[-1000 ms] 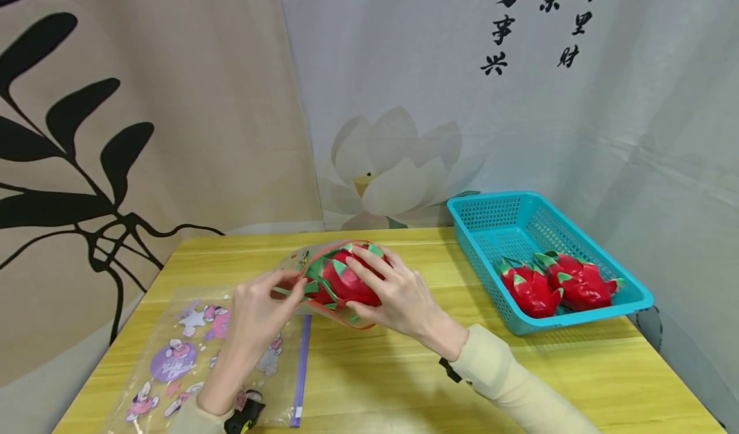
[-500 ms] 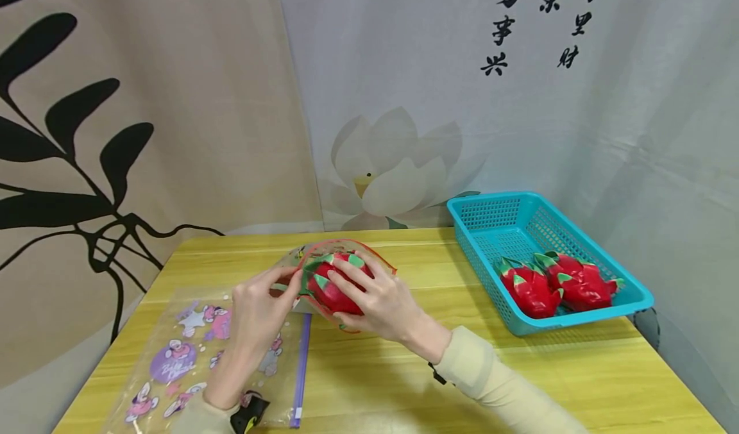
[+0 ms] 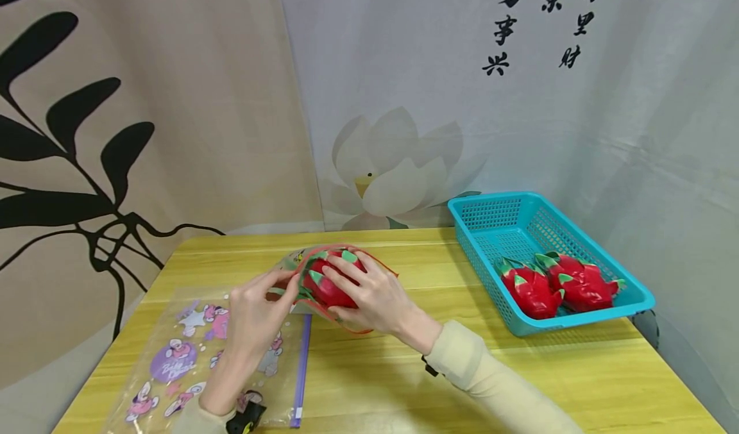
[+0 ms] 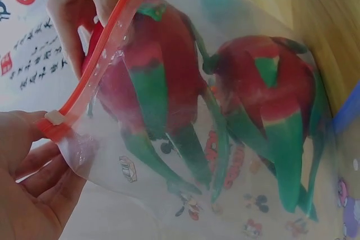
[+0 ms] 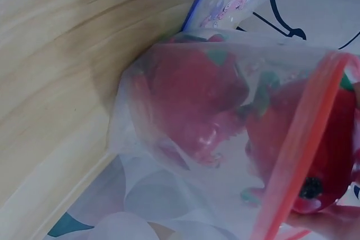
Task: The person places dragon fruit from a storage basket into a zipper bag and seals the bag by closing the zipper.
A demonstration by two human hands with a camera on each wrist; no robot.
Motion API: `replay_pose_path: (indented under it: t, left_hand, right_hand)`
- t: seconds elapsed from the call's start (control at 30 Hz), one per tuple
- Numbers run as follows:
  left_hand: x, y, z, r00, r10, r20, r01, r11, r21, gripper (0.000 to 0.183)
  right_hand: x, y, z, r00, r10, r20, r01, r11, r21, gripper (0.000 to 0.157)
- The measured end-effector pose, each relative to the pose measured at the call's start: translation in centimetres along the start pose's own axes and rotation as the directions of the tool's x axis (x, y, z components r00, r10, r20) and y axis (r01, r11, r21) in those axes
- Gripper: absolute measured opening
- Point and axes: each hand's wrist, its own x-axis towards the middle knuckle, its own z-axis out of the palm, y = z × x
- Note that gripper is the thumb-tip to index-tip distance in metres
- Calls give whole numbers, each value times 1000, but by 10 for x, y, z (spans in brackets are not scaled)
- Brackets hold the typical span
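Observation:
My left hand (image 3: 256, 312) pinches the red-edged mouth of a clear zip bag (image 4: 129, 175), close by its white slider (image 4: 54, 117). My right hand (image 3: 375, 296) grips a red dragon fruit (image 3: 329, 290) with green-tipped scales; in the left wrist view it sits mostly inside the bag, its upper side at the red zip. A second dragon fruit (image 4: 267, 91) lies deeper in the same bag, seen through the printed plastic. From the right wrist view, the red zip (image 5: 315, 127) crosses in front of the held dragon fruit, and only the edge of the right hand shows.
A blue mesh basket (image 3: 491, 229) stands at the right, with two more dragon fruits (image 3: 531, 293) inside. Flat on the wooden table (image 3: 369, 389) at the left lies another clear bag (image 3: 173, 402) with cartoon prints and a purple zip. A printed curtain hangs behind.
My right hand has moved left with the dragon fruit, further into the bag. The bag's red mouth now spreads around it. My left hand keeps its pinch almost in place.

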Motion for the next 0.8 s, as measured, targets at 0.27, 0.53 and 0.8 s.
replay_pose_path:
  t: [0.27,0.53,0.8]
  left_hand:
    - [0,2,-1,1000,4,-9,-4,1000,-1,5]
    - [1,2,-1,999,-7,-39,5,999,-34,5]
    - [2,0,-1,998,-30,-51,29,999,-27,8]
  right_hand:
    - [2,0,8,999,-46,0,46,999,-21,59]
    - [11,-1,14,993,-118,-23,116,992,-54,52]
    - [19,-1,21,979,-197,49,195,980,36,46]
